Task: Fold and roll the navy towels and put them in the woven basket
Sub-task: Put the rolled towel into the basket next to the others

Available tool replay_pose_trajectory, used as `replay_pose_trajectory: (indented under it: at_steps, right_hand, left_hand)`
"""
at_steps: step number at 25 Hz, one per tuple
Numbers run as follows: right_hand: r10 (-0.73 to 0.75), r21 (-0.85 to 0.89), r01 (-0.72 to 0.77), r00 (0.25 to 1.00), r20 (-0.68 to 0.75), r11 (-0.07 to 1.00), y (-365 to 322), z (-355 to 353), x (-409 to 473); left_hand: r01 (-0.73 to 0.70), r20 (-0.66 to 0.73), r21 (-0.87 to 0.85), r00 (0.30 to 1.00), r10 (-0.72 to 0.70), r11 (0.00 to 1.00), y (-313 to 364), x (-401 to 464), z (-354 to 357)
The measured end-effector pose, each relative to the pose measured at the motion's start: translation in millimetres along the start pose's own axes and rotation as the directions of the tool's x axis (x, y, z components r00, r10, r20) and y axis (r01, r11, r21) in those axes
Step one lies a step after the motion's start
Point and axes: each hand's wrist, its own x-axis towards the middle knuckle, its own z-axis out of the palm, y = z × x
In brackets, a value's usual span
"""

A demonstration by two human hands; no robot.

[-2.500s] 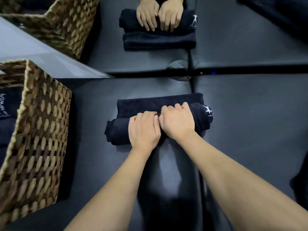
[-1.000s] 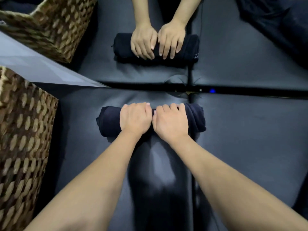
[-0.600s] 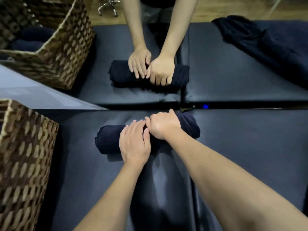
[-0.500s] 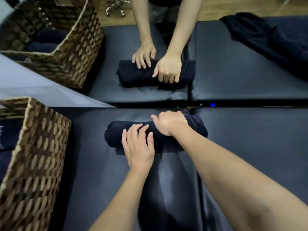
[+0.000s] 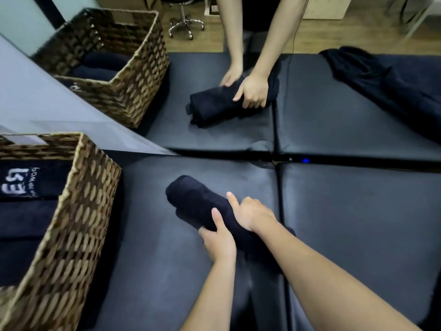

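**Both hands gripping the rolled towel on the mat**

The rolled navy towel (image 5: 202,206) is lying on the black padded mat (image 5: 358,223) near the centre of the view, its long axis slanting from about ten o'clock to four o'clock. Its far end is pointing toward the woven basket (image 5: 78,211), which is sitting at nine o'clock from the roll, well apart from it.

The left hand (image 5: 219,240) is reaching in from six o'clock with the forearm nearly straight. It is cupping the near side of the roll: the thumb is lying up along the cloth, and the other fingers are tucked under the towel, so whether they are spread or together cannot be told.

The right hand (image 5: 253,213) is coming in from five o'clock, the forearm crossing the lower right of the view. It is sitting over the top of the roll just beside the left hand, knuckles up. Its thumb is sticking out toward eleven o'clock on the cloth, and the remaining fingers are curling over the far side, mostly hidden.

Inside the basket, folded navy towels (image 5: 26,211) are lying flat, one showing white lettering.

A mirror (image 5: 238,130) is standing along the far edge of the mat at twelve o'clock, repeating the hands, the roll and the basket. In that reflection a loose heap of navy cloth (image 5: 393,91) is showing at two o'clock.
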Motion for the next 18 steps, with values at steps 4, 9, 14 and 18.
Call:
replay_pose_trajectory:
  at_steps: [4,9,14,18]
  right_hand:
    - [0.08,0.335,-0.124,0.987,0.142,0.934,4,34,-40]
    - [-0.075,0.8,-0.034,0.992,0.098,0.599,-20,56,-101]
    - [-0.416,0.939,0.096,0.908,0.053,0.329,-69,15,-143]
    - [-0.598,0.929,0.075,0.783,0.17,0.362,-120,-17,-193]
  left_hand:
    - [0.107,0.128,-0.037,0.987,-0.102,0.994,12,-22,-36]
    - [-0.098,0.3,0.049,0.951,0.079,0.994,56,-41,-95]
    - [-0.18,0.346,-0.164,0.91,0.227,0.97,116,-68,-148]
    - [-0.188,0.392,-0.353,0.86,0.327,0.917,152,-85,-211]
